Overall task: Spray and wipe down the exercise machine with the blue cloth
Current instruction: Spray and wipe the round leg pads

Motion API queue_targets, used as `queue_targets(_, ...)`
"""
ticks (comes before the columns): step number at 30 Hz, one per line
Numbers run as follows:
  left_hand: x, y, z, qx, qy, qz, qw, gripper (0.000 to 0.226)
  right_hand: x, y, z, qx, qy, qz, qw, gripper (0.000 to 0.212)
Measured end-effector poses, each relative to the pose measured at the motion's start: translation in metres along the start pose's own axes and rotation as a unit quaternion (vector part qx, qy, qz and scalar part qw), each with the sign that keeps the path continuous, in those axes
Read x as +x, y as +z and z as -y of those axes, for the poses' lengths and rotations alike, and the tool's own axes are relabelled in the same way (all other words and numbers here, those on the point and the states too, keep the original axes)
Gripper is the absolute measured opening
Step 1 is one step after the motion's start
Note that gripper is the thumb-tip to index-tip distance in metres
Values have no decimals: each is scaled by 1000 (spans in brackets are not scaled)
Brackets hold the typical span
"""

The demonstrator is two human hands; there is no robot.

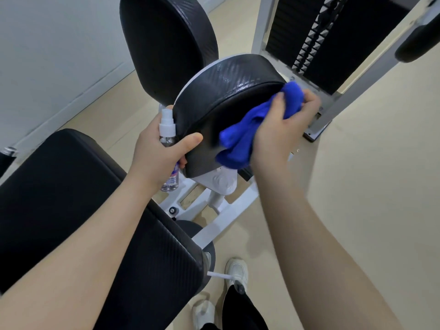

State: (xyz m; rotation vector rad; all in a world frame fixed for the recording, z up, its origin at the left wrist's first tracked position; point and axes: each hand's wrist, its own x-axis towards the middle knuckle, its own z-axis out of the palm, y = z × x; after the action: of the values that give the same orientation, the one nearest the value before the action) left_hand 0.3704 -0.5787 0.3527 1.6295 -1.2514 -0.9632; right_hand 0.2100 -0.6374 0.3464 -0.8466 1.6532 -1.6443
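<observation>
Soft even light, wide-angle edge distortion

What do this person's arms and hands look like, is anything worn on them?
Both forearms are bare up to the picture's edge: no sleeves show. The left hand and right hand have no gloves, and no rings, watch or bands are visible. Nails look short and unpainted. Lower down, dark trousers and white shoes show.

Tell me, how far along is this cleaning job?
Midway, by the look of it. In hand: the right hand presses the blue cloth against the edge of the round black pad, while the left hand holds the spray bottle and steadies that pad. Whether the tall back pad and the seat are wiped cannot be told.
</observation>
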Motion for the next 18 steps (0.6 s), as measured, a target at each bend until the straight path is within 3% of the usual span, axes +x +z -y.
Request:
queue_targets(2, 0, 1, 0, 5, 2, 7, 1000, 21, 33, -4, -14, -73, 73, -25, 994, 14)
queue_targets(4, -1, 2, 0, 3, 2, 11, 1000, 20, 40, -9, -33, -166, 208, 9, 964, 27)
queue_targets(7, -2, 3, -2, 2, 1, 16, 1000, 19, 26, -11, -38, -101, 333, 4, 938, 31)
queue_targets(11, 0, 1, -3, 6, -6, 15, 1000, 19, 29, -6, -11, 96, 263, -39, 959, 9)
queue_targets(14, 4, -1, -2, 6, -9, 17, 1000, 21, 24, -1, -24, -12, 242, -22, 970, 15)
queue_targets(16, 3, -1, -2, 17, -13, 18, 1000, 29, 13, 0, -50, -92, 303, -2, 949, 29)
queue_targets(18, 4, -1, -1, 23, -13, 15, 1000, 28, 2, 0, -65, -102, 384, 33, 917, 37)
